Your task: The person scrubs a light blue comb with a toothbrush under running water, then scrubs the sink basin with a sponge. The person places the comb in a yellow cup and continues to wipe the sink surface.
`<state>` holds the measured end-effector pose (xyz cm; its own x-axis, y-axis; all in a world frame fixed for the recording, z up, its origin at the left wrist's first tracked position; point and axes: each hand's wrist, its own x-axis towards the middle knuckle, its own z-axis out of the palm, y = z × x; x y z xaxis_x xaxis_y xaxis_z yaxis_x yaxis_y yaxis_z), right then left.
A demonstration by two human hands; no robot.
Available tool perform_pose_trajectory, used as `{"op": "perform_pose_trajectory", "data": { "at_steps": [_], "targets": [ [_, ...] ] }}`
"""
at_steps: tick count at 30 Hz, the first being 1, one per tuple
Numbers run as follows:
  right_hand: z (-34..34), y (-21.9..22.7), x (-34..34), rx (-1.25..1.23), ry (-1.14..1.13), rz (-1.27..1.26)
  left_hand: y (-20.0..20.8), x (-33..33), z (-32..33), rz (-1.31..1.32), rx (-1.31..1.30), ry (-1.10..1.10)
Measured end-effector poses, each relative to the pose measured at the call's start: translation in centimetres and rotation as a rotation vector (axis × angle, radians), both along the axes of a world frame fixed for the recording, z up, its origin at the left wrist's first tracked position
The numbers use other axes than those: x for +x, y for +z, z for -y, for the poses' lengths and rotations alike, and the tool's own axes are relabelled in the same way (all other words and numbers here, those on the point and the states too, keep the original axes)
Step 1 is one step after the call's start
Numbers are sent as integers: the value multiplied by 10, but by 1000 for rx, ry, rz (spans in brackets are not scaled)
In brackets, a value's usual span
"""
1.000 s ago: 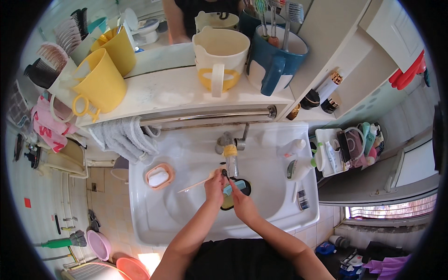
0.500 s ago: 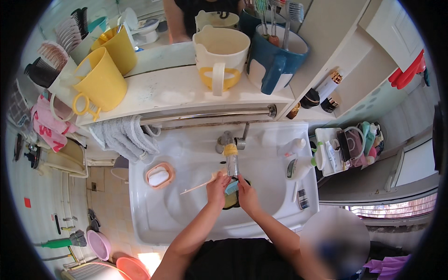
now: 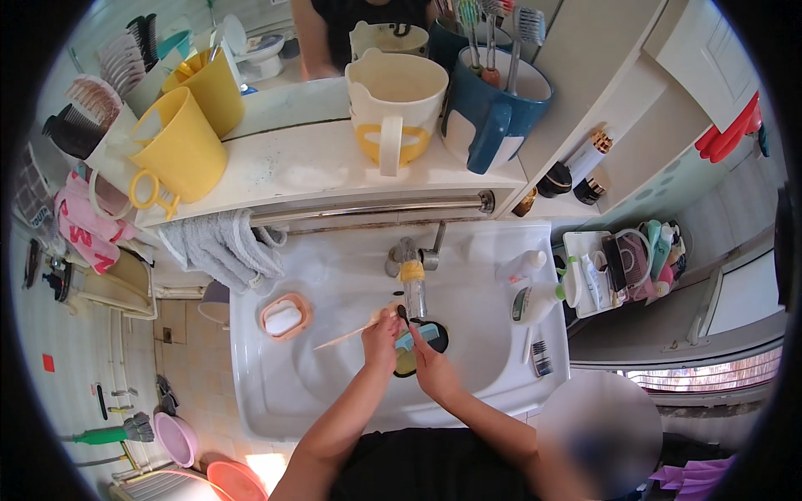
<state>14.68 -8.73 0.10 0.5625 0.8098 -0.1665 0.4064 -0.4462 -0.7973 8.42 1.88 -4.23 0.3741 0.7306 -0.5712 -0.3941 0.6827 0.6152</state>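
Over the white washbasin [image 3: 484, 392], my left hand [image 3: 381, 337] grips a pale peach comb [image 3: 341, 336] whose thin tail points out to the left; its other end is mostly hidden by my fingers. My right hand [image 3: 432, 363] is closed beside it, its fingertips at a small dark round-headed thing [image 3: 403, 312] that meets the left fingers. A light-blue comb [image 3: 428, 331] shows just past the right fingers, over a dark-rimmed roundish thing [image 3: 440, 340] with a yellow-green part, low in the basin. Above both hands is the tap [image 3: 414, 294], with a clear sleeve on its spout.
A peach soap dish [image 3: 288, 311] stands left in the basin. Pump bottles [image 3: 537, 302] and a small dark-bristled brush [image 3: 542, 357] are on the right rim. A grey towel [image 3: 221, 250] hangs from the rail, under a shelf with mugs [image 3: 393, 108]. A white tray [image 3: 585, 250] holds toiletries.
Both hands have moved slightly left, and my right hand has come down from beside the spout. The small dark round-headed thing now shows between the fingertips, and more of the dark-rimmed thing is visible.
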Motion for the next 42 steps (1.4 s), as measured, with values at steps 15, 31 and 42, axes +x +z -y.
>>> {"op": "perform_pose_trajectory", "data": {
  "at_steps": [15, 31, 42],
  "targets": [
    [-9, 1, 19, -101, -82, -63, 6, 1, 7, 15, -16, -22],
    [1, -23, 19, -109, -34, 9, 5, -3, -1, -42, 17, -26],
    [2, -15, 25, -68, -108, -21, -2, 1, -1, -29, -28, -22]
  ]
}}
